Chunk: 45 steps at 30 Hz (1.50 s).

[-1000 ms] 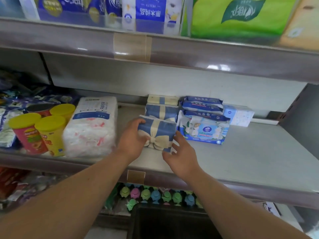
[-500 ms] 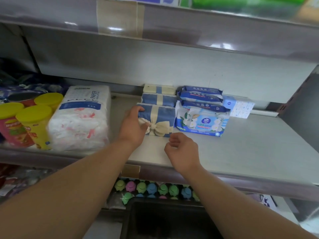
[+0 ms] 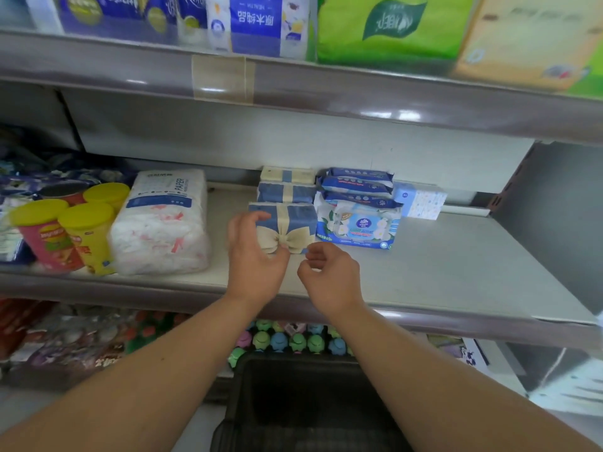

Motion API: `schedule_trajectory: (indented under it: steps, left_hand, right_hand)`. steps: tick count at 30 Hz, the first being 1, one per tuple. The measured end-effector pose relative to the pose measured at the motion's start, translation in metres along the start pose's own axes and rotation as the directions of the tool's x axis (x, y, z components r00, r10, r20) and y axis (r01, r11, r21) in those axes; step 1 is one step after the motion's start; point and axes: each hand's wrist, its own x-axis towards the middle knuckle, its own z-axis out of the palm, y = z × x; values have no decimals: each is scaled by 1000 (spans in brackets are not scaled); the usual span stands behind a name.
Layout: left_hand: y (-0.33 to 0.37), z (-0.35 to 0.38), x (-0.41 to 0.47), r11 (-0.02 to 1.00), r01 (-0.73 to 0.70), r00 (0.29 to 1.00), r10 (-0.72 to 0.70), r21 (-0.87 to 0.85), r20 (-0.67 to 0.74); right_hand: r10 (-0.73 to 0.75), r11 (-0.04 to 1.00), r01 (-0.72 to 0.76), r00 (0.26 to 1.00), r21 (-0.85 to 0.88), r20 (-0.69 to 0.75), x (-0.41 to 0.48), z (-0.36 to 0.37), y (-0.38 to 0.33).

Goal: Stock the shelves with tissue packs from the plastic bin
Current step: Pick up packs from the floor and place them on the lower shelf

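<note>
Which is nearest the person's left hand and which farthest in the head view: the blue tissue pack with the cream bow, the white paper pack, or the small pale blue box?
Measured from the left hand:
1. Blue tissue pack with the cream bow: touching the fingers, just ahead.
2. White paper pack: to the left, apart from the hand.
3. Small pale blue box: far right, toward the back of the shelf.

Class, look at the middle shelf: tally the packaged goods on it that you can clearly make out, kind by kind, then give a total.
Blue bow tissue packs: 3
Blue wet-wipe packs: 4
Yellow-lidded canisters: 3
White paper pack: 1
Small pale blue box: 1
Total: 12
</note>
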Motion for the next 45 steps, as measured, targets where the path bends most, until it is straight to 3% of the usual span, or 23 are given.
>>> schedule_trajectory:
  steps: [4, 11, 17, 23, 25, 33, 35, 38, 40, 43, 45]
  left_hand:
    - [38, 11, -37, 954, 187, 977, -156, -236, 143]
    - [153, 107, -98, 917, 228, 902, -72, -327, 427]
    - [253, 241, -216, 847, 409, 713, -65, -339, 699]
    - [270, 336, -352, 847, 482, 447, -17, -225, 894]
    - [262, 360, -383, 878, 455, 372, -35, -149, 928]
    - [226, 423, -455, 948, 282, -42, -141, 147, 989]
    - [219, 433, -473, 955, 252, -82, -139, 156, 987]
    - [201, 438, -507, 970, 204, -78, -120, 134, 990]
    - [187, 435, -527, 966, 177, -74, -180, 191, 981]
    - [167, 429, -548, 963, -10, -107, -269, 269, 957]
    - [158, 427, -557, 930, -187, -177, -349, 317, 920]
  right_hand:
    - [-43, 999, 42, 999, -20, -23, -16, -39, -9]
    - [-32, 985, 14, 994, -173, -100, -51, -194, 25]
    - [203, 916, -284, 937, -284, -284, -127, -374, 119]
    - [437, 820, -544, 796, -178, -420, -231, -444, 249]
    - [510, 790, -599, 759, -128, -404, -256, -447, 283]
    - [692, 660, -750, 587, 40, -421, -325, -447, 377]
    - [715, 631, -773, 546, 67, -438, -339, -443, 391]
    - [744, 593, -798, 492, 108, -452, -362, -428, 412]
    - [765, 571, -810, 468, 132, -443, -377, -415, 422]
    - [802, 525, -838, 431, 146, -414, -400, -392, 437]
    - [836, 479, -868, 404, 135, -371, -417, -376, 443]
